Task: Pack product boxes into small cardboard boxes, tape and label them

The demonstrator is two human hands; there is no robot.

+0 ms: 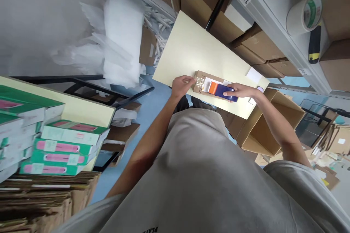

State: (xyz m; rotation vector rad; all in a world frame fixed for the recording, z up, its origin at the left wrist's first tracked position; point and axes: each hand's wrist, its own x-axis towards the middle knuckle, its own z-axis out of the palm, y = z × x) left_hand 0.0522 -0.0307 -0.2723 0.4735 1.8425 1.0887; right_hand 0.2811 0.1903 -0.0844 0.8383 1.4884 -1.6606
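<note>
A long, narrow cardboard box (200, 81) lies on the cream tabletop (188, 47), with shiny clear tape at its left end. On top of it, toward the right, is a flat dark-blue and orange box (218, 90). My right hand (237, 91) grips the blue end, thumb on top and fingers partly hidden underneath. At the opposite end, my left hand (182, 85) has its thumb and fingertips pinched together by the taped corner. What that pinch holds, if anything, is too small to make out.
An open carton (259, 131) stands by the table's right end. A shelf (269, 11) bearing a tape roll (304, 14) and a black-yellow cutter (314, 45) runs beyond. Left are a bubble-wrap roll (123, 36) and stacked green boxes (62, 147). A phone (260, 89) lies near my right wrist.
</note>
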